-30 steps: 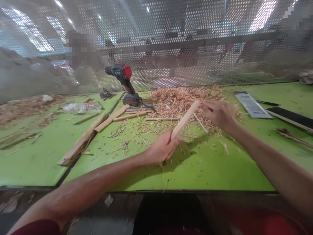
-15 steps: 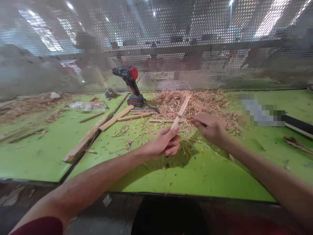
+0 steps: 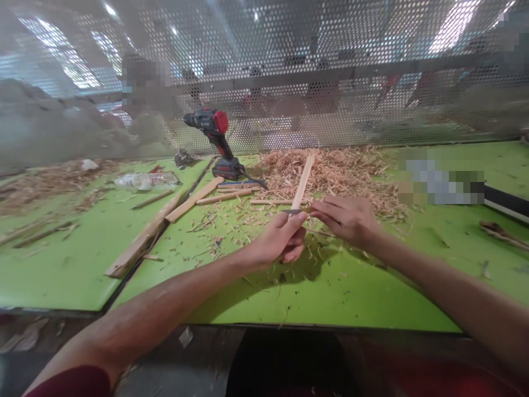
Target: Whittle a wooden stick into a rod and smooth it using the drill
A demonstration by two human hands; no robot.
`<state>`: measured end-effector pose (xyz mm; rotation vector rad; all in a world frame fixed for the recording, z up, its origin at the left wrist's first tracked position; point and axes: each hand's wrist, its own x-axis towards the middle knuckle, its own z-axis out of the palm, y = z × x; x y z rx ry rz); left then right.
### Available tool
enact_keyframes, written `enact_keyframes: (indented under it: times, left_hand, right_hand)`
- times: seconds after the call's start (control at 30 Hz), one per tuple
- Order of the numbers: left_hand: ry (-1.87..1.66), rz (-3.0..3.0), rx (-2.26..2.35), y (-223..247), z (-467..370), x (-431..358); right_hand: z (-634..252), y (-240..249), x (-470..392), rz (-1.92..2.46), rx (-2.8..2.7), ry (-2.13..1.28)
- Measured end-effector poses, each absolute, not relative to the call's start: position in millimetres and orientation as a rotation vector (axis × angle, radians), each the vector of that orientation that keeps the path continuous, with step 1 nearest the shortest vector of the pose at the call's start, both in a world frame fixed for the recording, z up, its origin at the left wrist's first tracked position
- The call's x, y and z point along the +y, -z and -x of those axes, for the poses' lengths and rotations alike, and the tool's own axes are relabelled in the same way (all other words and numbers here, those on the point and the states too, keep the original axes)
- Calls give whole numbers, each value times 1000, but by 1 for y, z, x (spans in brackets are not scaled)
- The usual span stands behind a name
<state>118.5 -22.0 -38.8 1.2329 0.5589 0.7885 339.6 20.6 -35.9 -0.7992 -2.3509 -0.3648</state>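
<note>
A flat pale wooden stick [image 3: 303,179] is gripped near its lower end by my left hand [image 3: 285,237], thumb laid along it and fingers curled beneath. It slants up and away over the shavings. My right hand [image 3: 345,218] is closed round the handle of a small knife [image 3: 294,211]. The grey blade lies across the stick just beyond my left thumb. Most of the knife's handle is hidden in my fingers. Behind the stick spreads a heap of curly wood shavings [image 3: 351,171] on the green tabletop [image 3: 264,303].
A cordless drill [image 3: 215,140] stands on its battery at the back. Several wooden strips and a long wood piece [image 3: 142,240] lie to the left, near a clear plastic bottle [image 3: 146,180]. A perforated metal screen [image 3: 264,99] closes off the table's far side.
My right hand has drawn the knife down the stick toward my left thumb. The left hand keeps its hold on the stick. The whole view has shifted slightly.
</note>
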Motion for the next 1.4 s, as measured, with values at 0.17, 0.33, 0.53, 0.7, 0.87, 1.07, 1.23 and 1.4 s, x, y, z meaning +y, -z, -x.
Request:
enact_keyframes:
  times: [0.17, 0.33, 0.53, 0.7, 0.87, 1.07, 1.23, 1.4]
  left_hand:
    - [-793, -1233, 607, 40, -119, -22]
    - [-789, -1237, 589, 42, -118, -21]
    - [-773, -1244, 609, 43, -117, -21]
    - [-701, -1294, 662, 42, -118, -24]
    - [-688, -1279, 673, 46, -118, -22]
    - [-688, -1247, 714, 47, -118, -19]
    - [-658, -1312, 729, 48, -117, -24]
    - [-615, -1392, 718, 52, -115, -26]
  right_hand:
    - [-338, 29, 18, 977, -2290, 154]
    - [-340, 29, 20, 972, -2306, 182]
    - [-346, 28, 25, 993, -2305, 162]
    - [-363, 26, 41, 1108, -2248, 205]
    - [-374, 26, 54, 1146, -2244, 155]
    - [-374, 28, 58, 1167, -2210, 110]
    - [-391, 25, 68, 1239, -2138, 83]
    - [-426, 16, 83, 1404, -1777, 84]
